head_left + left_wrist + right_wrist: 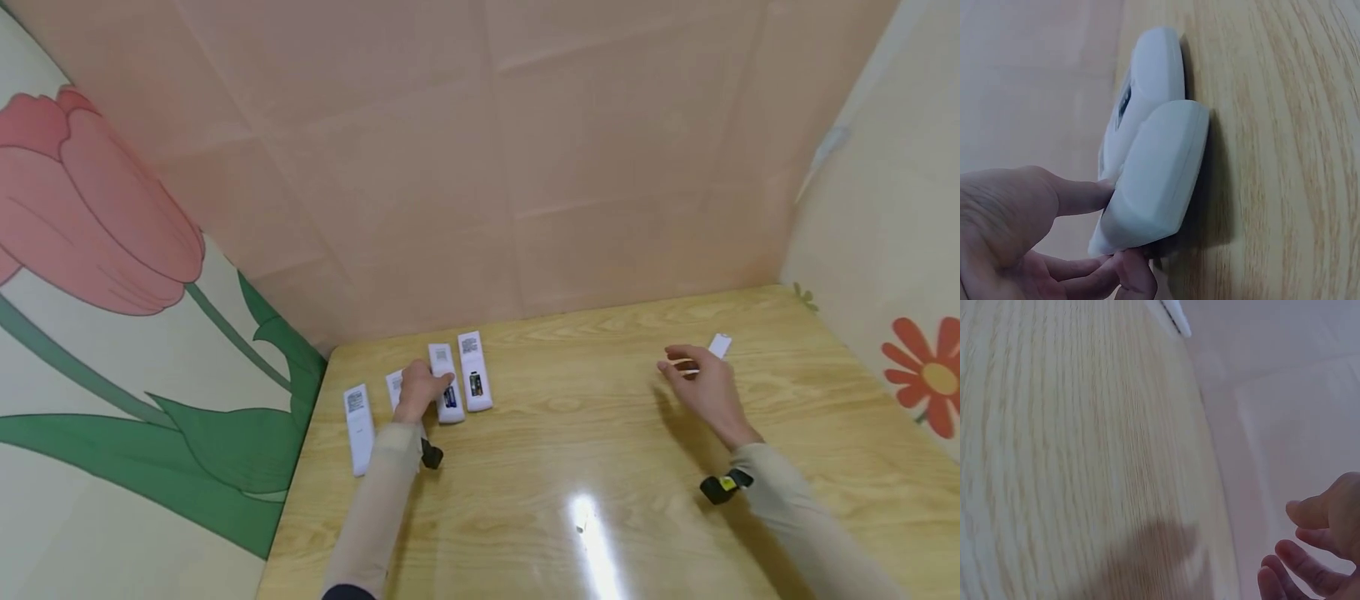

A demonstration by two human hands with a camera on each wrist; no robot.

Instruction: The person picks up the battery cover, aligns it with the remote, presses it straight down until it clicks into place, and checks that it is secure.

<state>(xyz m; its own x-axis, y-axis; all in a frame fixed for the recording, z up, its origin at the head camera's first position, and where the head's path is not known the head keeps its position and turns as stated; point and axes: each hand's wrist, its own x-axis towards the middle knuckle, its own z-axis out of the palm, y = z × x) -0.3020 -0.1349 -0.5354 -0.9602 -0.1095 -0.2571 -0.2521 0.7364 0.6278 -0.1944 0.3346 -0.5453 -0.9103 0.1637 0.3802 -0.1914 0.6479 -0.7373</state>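
Observation:
My left hand (422,388) pinches a white remote control (442,360), its back facing up and a blue battery showing in its compartment. In the left wrist view the thumb lies on top of this remote (1160,165) and fingers are under its edge, which tilts against its neighbour. That neighbour is another white remote (471,354) with a battery in its uncovered compartment. My right hand (705,387) hovers over the table's right side with loosely bent fingers, holding nothing. Just past it lies a small white flat piece (721,344), partly hidden by the hand.
A white remote (359,429) lies at the far left, back up. One more remote (393,383) is mostly hidden under the left hand and forearm. The wood-grain table (555,442) meets a pink backdrop (600,208) behind and patterned walls at the sides.

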